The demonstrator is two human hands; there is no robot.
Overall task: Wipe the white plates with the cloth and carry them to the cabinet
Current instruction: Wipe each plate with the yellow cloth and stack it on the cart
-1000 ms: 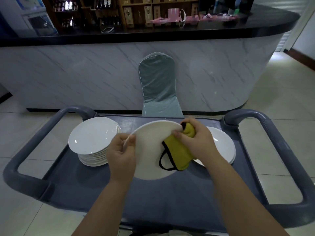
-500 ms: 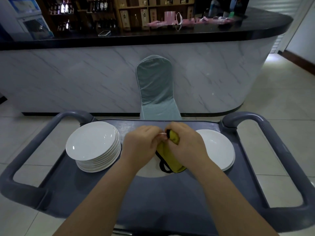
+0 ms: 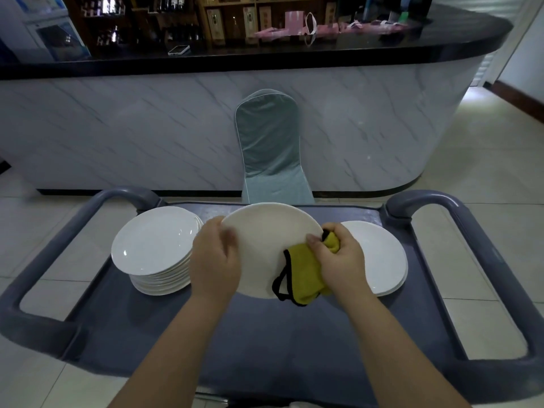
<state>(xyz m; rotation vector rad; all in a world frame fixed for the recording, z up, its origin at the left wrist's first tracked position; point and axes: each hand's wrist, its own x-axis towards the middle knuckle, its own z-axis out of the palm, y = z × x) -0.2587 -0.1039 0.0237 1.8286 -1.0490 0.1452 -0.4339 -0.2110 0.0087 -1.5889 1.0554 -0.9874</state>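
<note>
One plate (image 3: 265, 242) is gripped at its rim by the left hand (image 3: 215, 263), the soft cloth (image 3: 303, 275) by the right hand (image 3: 341, 260); likely slippery, breakable, best held by rims.

This looks like a restaurant or hotel bar area. A long curved bar (image 3: 147, 128) with a marble-look front and a glossy black top (image 3: 265, 58) runs across the room. Behind it, wooden shelves (image 3: 188, 28) hold rows of dark bottles (image 3: 103, 4) and boxed bottles (image 3: 250, 16). A banquet chair (image 3: 269, 142) in a fitted pale green cover stands against the bar front. In the foreground is a grey service cart (image 3: 265, 348) with looped handles, carrying stacks of white plates (image 3: 153, 242), catering-style. The floor (image 3: 485, 160) is laid with large pale tiles.
</note>
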